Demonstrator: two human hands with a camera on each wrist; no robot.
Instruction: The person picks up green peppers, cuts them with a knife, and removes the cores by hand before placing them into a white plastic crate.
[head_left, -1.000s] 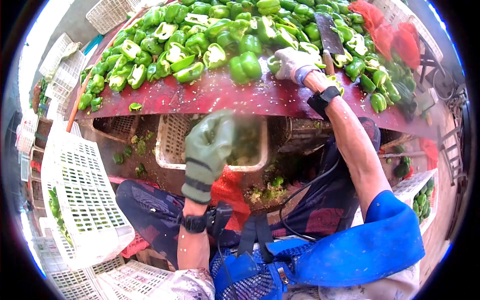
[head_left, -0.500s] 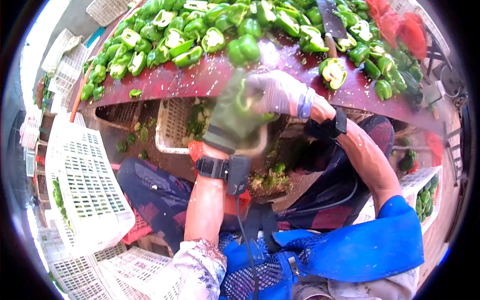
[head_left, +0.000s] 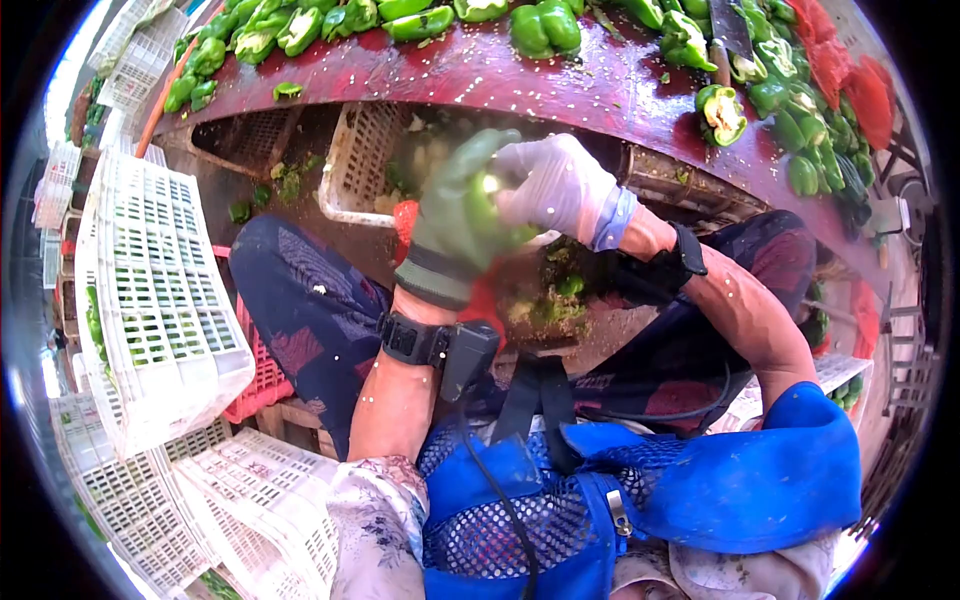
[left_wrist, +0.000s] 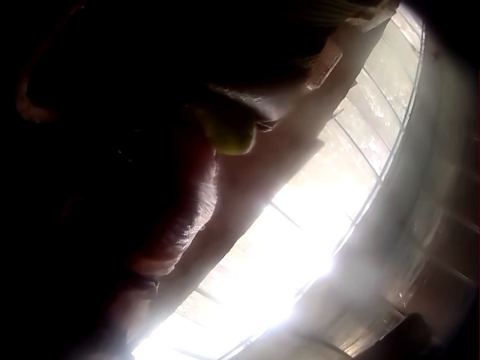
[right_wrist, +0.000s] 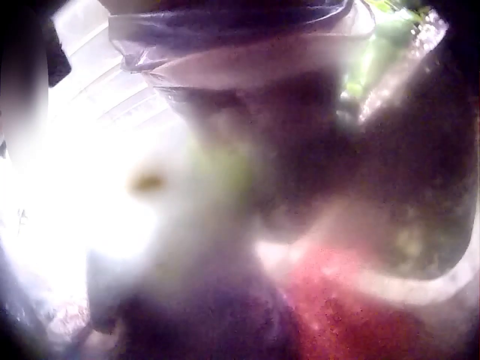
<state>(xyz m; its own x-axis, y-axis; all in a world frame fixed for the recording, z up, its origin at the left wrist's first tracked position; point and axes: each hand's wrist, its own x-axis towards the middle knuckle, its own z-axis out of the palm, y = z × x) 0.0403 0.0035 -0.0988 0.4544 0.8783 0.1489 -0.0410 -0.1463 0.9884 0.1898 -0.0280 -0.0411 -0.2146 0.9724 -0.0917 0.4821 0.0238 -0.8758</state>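
Observation:
Both hands meet in front of the table edge, over the crate below, in the head view. A green bell pepper [head_left: 486, 212] is held between them, mostly covered by the gloves. My left hand [head_left: 452, 215], in a grey-green glove with a striped cuff, grips it from the left. The right hand [head_left: 562, 188], in a thin whitish glove, has its fingers curled onto the pepper from the other side. A bit of green pepper [left_wrist: 234, 139] shows beside dark fingers in the left wrist view. Blur hides the fingertips in the right wrist view.
Cut and whole peppers [head_left: 545, 28] line the red table [head_left: 440, 82]. A cleaver [head_left: 730, 32] lies at the right, near a halved pepper [head_left: 722, 115]. Below the edge stands a white crate [head_left: 345, 165]. More white crates [head_left: 165, 300] stack at the left. Red netting [head_left: 870, 100] lies far right.
My right hand has come from the pile beside the cleaver to the left hand, and both now hold the pepper. The left hand has risen slightly. The head view has tilted down.

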